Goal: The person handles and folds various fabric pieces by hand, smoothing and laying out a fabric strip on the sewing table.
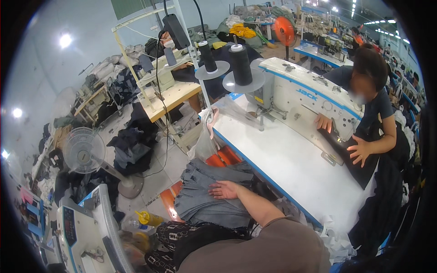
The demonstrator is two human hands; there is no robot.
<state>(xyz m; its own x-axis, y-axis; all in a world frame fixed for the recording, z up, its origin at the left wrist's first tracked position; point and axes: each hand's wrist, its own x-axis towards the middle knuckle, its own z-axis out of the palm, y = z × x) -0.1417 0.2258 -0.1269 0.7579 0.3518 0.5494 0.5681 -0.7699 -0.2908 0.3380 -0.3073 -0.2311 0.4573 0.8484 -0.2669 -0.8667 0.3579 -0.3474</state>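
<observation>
My right hand [224, 190] lies on a stack of grey fabric pieces [195, 204], its fingers stretched out and apart. Nothing is gripped in it. The cut pieces are layered and fan out with uneven edges, beside a white sewing table. Below the stack, black cloth with a white pattern [168, 239] lies across my lap. My left hand is out of view.
At the white sewing table [273, 159], a co-worker's hands [359, 150] hold dark cloth by the sewing machine [309, 91]. Black thread cones [240, 63] stand behind. A white fan [84, 150], a yellow-lidded bottle [149, 218] and another machine [75, 232] are at left.
</observation>
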